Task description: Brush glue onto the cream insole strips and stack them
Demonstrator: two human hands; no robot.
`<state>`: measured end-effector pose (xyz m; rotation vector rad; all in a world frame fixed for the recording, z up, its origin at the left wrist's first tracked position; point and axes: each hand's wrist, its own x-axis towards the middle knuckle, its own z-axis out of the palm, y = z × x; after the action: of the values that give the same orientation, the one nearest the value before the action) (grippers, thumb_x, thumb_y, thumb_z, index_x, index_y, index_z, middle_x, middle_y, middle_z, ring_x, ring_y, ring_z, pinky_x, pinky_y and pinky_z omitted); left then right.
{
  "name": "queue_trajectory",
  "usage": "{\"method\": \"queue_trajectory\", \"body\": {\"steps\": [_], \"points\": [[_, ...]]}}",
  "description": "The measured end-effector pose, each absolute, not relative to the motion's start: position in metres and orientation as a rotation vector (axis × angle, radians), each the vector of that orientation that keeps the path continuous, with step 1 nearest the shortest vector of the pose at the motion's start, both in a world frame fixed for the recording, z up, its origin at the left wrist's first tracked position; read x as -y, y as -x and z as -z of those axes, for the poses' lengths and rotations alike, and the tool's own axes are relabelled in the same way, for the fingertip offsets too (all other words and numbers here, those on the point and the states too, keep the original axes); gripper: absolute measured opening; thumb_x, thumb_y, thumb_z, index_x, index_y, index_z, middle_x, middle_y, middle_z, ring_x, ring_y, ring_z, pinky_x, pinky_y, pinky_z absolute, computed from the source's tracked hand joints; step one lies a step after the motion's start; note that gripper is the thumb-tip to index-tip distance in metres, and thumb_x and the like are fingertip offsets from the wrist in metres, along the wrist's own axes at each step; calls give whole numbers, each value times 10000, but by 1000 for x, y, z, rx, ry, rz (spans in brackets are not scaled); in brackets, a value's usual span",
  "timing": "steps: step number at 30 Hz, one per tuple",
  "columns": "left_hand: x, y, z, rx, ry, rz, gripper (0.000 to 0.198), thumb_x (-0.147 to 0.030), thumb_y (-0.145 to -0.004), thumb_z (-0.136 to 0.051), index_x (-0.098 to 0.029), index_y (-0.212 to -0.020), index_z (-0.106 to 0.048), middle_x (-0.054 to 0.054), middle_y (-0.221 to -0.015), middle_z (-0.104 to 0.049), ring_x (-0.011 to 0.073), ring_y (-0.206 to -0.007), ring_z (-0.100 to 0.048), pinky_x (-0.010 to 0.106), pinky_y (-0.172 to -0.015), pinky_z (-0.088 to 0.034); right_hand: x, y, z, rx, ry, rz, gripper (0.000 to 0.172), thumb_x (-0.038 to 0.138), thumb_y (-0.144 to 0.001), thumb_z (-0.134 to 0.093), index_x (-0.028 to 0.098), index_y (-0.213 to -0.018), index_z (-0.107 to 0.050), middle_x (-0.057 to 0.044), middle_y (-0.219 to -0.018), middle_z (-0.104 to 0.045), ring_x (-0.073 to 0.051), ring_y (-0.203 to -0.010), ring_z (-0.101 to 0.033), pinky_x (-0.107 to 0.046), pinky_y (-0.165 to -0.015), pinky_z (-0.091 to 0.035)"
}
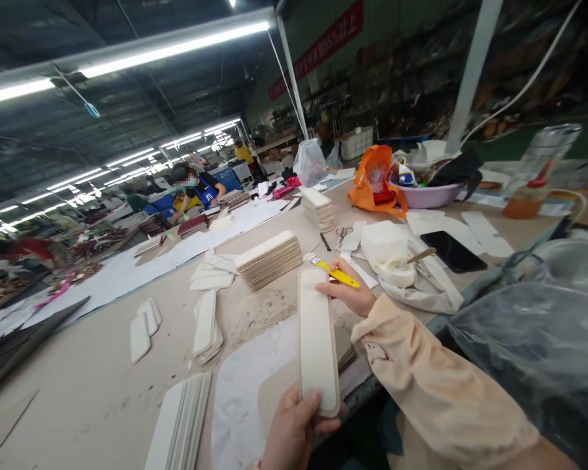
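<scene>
My left hand (294,427) grips the near end of a long cream strip (317,336) with rounded corners, held lengthwise above the table edge. My right hand (351,290) is closed on a yellow-handled brush (337,274) and also touches the strip's far end. A stack of similar strips (269,259) stands just beyond. More lie in a fanned row (181,421) at my lower left and in a small pile (206,326).
A white glue tub (386,251) with a stick in it sits right of my hand, beside a black phone (453,251). Farther back are an orange bag (375,179), a purple basin (428,194) and another stack (318,207). Other workers sit along the long table (78,385).
</scene>
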<state>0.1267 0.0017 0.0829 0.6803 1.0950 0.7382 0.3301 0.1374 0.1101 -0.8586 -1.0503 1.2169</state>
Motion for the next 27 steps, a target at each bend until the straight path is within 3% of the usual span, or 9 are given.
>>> {"method": "queue_trajectory", "body": {"steps": [8,13,21,23,27], "points": [[-20,-109,-83,-1116,-863,-726,467,-495,-676,-737,-112,-938,-684,90,-772,-702,193,-698,-662,221,-508,-490,-137,-314,-104,797,812,-1153,507,348,-590,-809,263,-833,-373,78,-669,-505,-133,-563,-510,-243,-477,-398],[-47,-78,-98,-1219,-985,-802,402,-446,-657,-767,-105,-853,-684,37,-677,-641,134,-604,-589,214,-487,-470,-154,-328,-96,701,901,-1078,530,360,-546,-842,260,-817,-397,72,-690,-517,-141,-618,-539,-264,-534,-480],[-186,-39,-141,-1391,-1061,-1059,410,-449,-548,-819,-134,-746,-646,6,-675,-648,105,-604,-571,220,-565,-458,-237,-328,-101,993,1067,-767,490,495,-578,-783,241,-807,-432,51,-692,-530,-122,-558,-494,-280,-517,-503],[-229,-36,-149,-1464,-1087,-1096,364,-412,-582,-814,-136,-738,-633,-15,-653,-636,89,-584,-564,211,-569,-453,-270,-327,-104,1073,1143,-658,451,509,-611,-742,241,-816,-443,47,-663,-538,-135,-548,-502,-292,-531,-486],[-303,-34,-159,-1649,-1167,-1103,231,-346,-831,-645,-130,-911,-621,2,-803,-645,97,-650,-591,248,-606,-503,-330,-322,-104,1175,1318,-418,359,482,-654,-671,239,-808,-457,24,-643,-569,-179,-597,-542,-321,-611,-458]]}}
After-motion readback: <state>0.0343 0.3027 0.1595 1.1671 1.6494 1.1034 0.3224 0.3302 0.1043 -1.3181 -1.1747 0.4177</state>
